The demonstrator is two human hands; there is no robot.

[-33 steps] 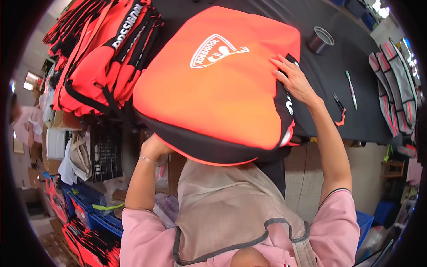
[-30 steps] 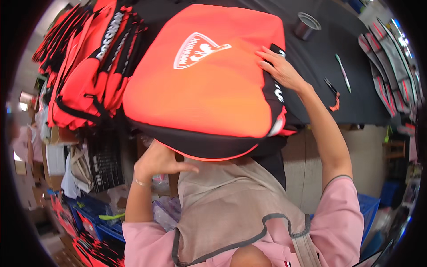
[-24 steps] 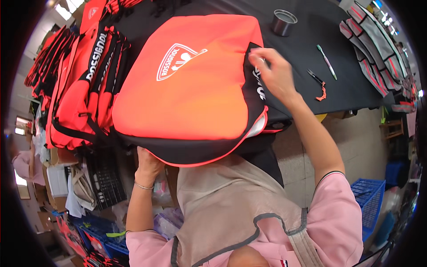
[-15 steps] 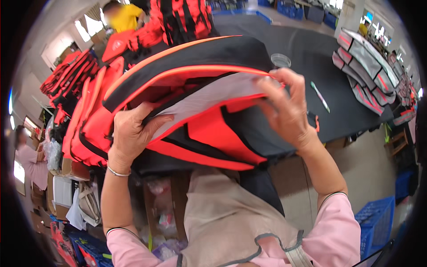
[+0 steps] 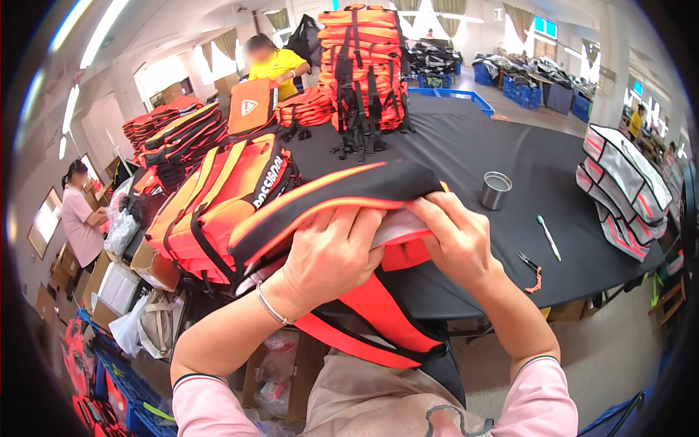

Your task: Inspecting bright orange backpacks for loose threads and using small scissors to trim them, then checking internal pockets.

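Observation:
I hold an orange and black bag [image 5: 328,195] at the near edge of the black table [image 5: 466,156]. Its padded rim is black with orange piping, and grey lining shows between my hands. My left hand [image 5: 331,251] has its fingers curled over the opening's edge. Close to the right end of the rim, my right hand [image 5: 459,233] pinches the edge, thumb inward. Wide orange straps [image 5: 386,309] hang below, toward my lap. Most of the bag's inside is hidden behind my fingers.
Left of my hands stand orange bags [image 5: 207,237]; a tall orange stack [image 5: 364,69] rises behind. To the right are a metal cup [image 5: 496,193], a toothbrush [image 5: 549,237], small snips [image 5: 534,273] and grey bags [image 5: 630,189]. One person [image 5: 280,69] stands across the table, another [image 5: 80,211] far left.
My left hand has moved right along the rim and curled over it. My right fingers have closed on the edge. The bag's opening is narrower, and the view has tilted up.

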